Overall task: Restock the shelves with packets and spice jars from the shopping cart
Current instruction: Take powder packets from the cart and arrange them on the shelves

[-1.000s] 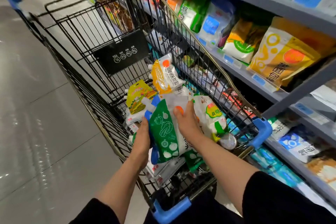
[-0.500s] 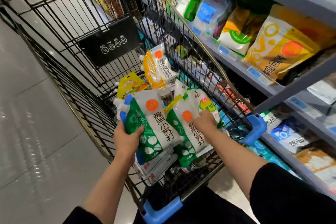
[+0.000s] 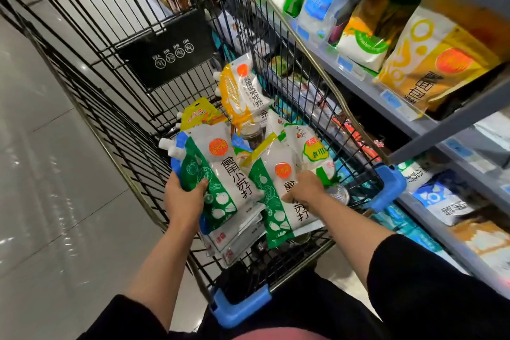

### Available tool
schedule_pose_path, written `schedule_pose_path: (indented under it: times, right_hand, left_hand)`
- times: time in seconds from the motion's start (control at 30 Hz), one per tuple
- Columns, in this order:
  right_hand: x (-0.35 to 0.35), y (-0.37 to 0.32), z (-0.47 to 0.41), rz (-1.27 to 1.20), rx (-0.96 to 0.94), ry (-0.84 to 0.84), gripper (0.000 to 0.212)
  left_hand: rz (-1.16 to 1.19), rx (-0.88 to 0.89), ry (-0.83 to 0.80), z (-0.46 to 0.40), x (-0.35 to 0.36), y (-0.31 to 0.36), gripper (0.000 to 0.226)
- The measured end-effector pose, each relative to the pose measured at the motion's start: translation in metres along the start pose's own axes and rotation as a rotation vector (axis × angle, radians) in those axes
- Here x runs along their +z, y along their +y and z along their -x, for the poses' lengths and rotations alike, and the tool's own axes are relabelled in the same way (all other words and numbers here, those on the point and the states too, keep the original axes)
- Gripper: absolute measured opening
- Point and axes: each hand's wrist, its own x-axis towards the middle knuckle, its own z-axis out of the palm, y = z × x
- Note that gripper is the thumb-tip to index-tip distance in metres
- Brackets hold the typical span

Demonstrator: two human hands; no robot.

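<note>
- The left hand point(image 3: 184, 197) now grips one green packet point(image 3: 218, 174); a second ago both hands shared one bunch.
- The right hand point(image 3: 303, 190) pinches a second green packet point(image 3: 278, 201) (both ready for the shelves point(image 3: 414, 107) at 2 o'clock).
- The cart point(image 3: 116, 107) also holds a yellow packet point(image 3: 242, 91) at 12 o'clock, with a dark jar point(image 3: 251, 134) below it.

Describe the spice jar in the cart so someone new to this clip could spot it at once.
Start at the black wire shopping cart beside the shelves. Its floor is heaped with packets; look between the two green-and-white pouches, just below the yellow corn-print pouch. The spice jar stands there: the only small round clear container with dark contents among flat printed bags.
</note>
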Motion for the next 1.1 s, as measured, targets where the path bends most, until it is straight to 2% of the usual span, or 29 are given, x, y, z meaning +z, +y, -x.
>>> schedule_pose_path:
  times: [0.1, 0.2, 0.27, 0.33, 0.47, 0.53, 0.6, 0.8, 0.9, 1.03, 1.1]
  right_hand:
    - [-0.001, -0.003, 0.007, -0.034, -0.093, -0.039, 0.049]
    - [-0.01, -0.003, 0.016, -0.134, -0.199, 0.057, 0.031]
    - [-0.023, -0.003, 0.026, -0.27, -0.208, 0.162, 0.022]
    - [-0.039, -0.004, 0.038, -0.393, -0.219, 0.269, 0.02]
    - [-0.075, -0.003, 0.085, -0.494, -0.285, 0.522, 0.018]
    - [-0.088, 0.006, 0.12, -0.576, -0.291, 0.657, 0.006]
    - [-0.097, 0.021, 0.158, -0.687, -0.268, 0.807, 0.021]
    - [-0.112, 0.09, 0.249, -0.85, -0.173, 1.105, 0.033]
    - [-0.115, 0.126, 0.271, -0.975, -0.117, 1.172, 0.038]
    - [-0.122, 0.183, 0.269, -1.035, -0.047, 1.17, 0.025]
    - [-0.127, 0.207, 0.262, -1.023, -0.051, 1.145, 0.035]
  left_hand:
    - [0.042, 0.001, -0.02, 0.003, 0.0, 0.003, 0.043]
    - [0.142, 0.011, -0.056, 0.008, -0.004, 0.009, 0.035]
    - [0.212, 0.037, -0.114, 0.012, -0.007, 0.018, 0.034]
    - [0.252, 0.083, -0.184, 0.017, -0.009, 0.03, 0.035]
    - [0.323, 0.173, -0.376, 0.026, -0.004, 0.063, 0.036]
    - [0.345, 0.247, -0.49, 0.035, 0.005, 0.084, 0.036]
    - [0.359, 0.328, -0.627, 0.05, 0.02, 0.105, 0.035]
    - [0.407, 0.441, -0.988, 0.13, 0.08, 0.139, 0.039]
    - [0.381, 0.456, -1.095, 0.175, 0.103, 0.135, 0.036]
    - [0.32, 0.436, -1.142, 0.214, 0.135, 0.115, 0.036]
    - [0.276, 0.433, -1.146, 0.228, 0.153, 0.1, 0.035]
